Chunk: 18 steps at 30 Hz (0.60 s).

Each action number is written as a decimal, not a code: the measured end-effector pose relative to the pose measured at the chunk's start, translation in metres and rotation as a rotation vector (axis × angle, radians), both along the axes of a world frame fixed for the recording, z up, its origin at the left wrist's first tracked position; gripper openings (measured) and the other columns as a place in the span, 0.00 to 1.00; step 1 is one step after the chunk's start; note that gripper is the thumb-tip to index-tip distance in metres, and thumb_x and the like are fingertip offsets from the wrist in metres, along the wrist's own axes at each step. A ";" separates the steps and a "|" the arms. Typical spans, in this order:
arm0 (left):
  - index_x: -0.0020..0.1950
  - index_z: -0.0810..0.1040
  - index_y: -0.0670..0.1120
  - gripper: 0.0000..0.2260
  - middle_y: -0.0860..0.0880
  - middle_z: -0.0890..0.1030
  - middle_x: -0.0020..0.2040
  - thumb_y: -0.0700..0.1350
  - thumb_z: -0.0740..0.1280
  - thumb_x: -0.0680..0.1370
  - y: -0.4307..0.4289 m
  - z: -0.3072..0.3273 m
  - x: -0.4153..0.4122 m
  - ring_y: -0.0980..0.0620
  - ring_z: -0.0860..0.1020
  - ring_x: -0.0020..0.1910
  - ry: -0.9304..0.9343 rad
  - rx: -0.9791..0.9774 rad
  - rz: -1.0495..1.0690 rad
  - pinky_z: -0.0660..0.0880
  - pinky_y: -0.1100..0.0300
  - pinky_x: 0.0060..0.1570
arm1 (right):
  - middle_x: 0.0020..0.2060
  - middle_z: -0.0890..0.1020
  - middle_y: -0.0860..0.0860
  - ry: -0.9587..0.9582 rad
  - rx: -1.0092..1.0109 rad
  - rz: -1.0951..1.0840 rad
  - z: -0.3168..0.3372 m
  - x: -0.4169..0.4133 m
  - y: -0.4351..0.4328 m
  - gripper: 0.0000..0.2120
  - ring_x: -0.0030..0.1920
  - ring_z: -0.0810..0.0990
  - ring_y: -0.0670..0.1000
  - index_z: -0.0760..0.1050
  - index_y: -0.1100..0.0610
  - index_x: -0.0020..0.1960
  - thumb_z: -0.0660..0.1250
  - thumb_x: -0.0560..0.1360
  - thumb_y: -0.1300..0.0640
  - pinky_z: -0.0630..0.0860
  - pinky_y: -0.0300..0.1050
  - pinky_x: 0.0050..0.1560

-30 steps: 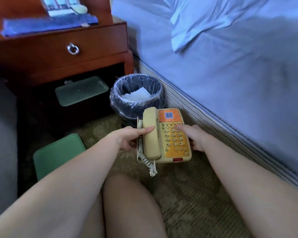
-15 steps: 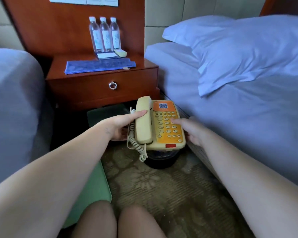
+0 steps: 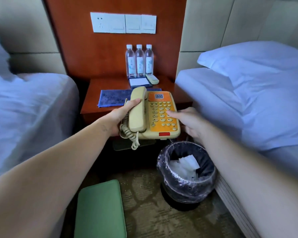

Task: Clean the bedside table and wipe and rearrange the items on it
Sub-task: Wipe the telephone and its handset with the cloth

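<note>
Beside the bed (image 3: 213, 93), bedside table (image 3: 107, 84) (blue cloth (image 3: 113, 98) atop).

Soft bluish daylight, blurred edges, wide-angle bowing

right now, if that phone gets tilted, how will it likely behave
The telephone looks rigid plastic, probably light. Its handset only rests in the cradle and could slide off; the left hand pins it with a thumb. The coiled cord dangles floppy and may snag.
</note>
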<state>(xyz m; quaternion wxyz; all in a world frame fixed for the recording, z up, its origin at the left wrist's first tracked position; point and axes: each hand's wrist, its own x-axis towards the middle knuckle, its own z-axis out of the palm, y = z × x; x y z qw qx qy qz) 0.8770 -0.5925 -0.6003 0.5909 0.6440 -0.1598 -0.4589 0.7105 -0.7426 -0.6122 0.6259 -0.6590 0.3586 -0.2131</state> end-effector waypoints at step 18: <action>0.57 0.79 0.39 0.29 0.41 0.84 0.45 0.60 0.76 0.67 -0.003 0.071 0.154 0.43 0.83 0.39 0.099 -0.022 0.381 0.81 0.48 0.43 | 0.47 0.85 0.52 0.137 0.187 0.202 0.088 0.202 -0.032 0.07 0.49 0.84 0.53 0.79 0.57 0.52 0.69 0.78 0.55 0.78 0.56 0.60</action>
